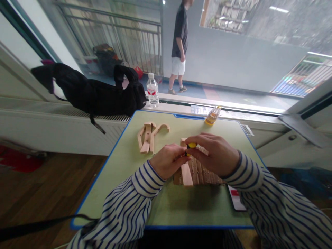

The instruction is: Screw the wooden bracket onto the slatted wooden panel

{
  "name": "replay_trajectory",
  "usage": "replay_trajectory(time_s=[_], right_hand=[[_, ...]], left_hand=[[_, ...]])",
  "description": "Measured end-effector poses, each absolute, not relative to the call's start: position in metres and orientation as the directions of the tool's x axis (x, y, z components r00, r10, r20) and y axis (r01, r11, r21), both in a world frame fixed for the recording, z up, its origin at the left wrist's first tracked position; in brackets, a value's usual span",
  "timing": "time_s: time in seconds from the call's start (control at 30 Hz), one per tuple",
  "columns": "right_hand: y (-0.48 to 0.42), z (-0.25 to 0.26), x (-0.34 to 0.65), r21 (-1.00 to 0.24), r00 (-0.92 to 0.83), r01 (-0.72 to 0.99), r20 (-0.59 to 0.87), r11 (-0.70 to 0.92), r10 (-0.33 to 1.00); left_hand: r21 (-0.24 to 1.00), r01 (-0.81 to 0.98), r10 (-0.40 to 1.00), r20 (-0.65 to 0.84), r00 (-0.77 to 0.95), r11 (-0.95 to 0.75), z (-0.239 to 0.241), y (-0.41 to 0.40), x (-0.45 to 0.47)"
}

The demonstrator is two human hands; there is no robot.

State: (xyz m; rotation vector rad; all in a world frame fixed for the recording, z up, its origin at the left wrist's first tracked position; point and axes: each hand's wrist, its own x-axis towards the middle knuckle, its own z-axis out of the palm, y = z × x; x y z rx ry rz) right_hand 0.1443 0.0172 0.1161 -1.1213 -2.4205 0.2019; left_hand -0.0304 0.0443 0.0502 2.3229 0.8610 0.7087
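Observation:
My left hand [168, 160] and my right hand [217, 153] meet over a stack of wooden slats with rows of holes [197, 172] in the middle of the green table [166, 204]. Both hands are closed around a small tool with a yellow and black handle [192, 145], held upright on the wood. My right hand covers the back of the stack. Several loose curved and straight wooden pieces [149, 136] lie further back on the left, apart from both hands.
A small yellow bottle [212, 116] stands at the table's far edge. A water bottle [152, 90] and a black bag [98, 91] rest on the window ledge. A phone [236, 198] lies under my right forearm. A person [179, 45] stands outside beyond the glass.

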Motion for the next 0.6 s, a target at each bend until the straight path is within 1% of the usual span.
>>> replay_trajectory(time_s=[0.17,0.43,0.5,0.6], right_hand=[[0.0165,0.1136,0.1436,-0.313,-0.533,0.706,0.355,0.635,0.768],[0.0193,0.1108,0.1423,-0.322,-0.542,0.690,0.364,0.649,0.757],[0.0195,0.1111,0.1418,-0.325,-0.547,0.684,0.364,0.653,0.754],[0.0193,0.1118,0.1405,-0.317,-0.546,0.688,0.365,0.652,0.754]], left_hand=[[0.662,0.387,0.687,0.270,0.675,-0.642,0.0498,0.0453,-0.0302],[0.678,0.381,0.688,0.256,0.679,-0.628,0.0536,0.0446,-0.0284],[0.669,0.397,0.701,0.268,0.661,-0.629,0.0538,0.0426,-0.0275],[0.633,0.463,0.754,0.322,0.572,-0.621,0.0520,0.0390,-0.0253]])
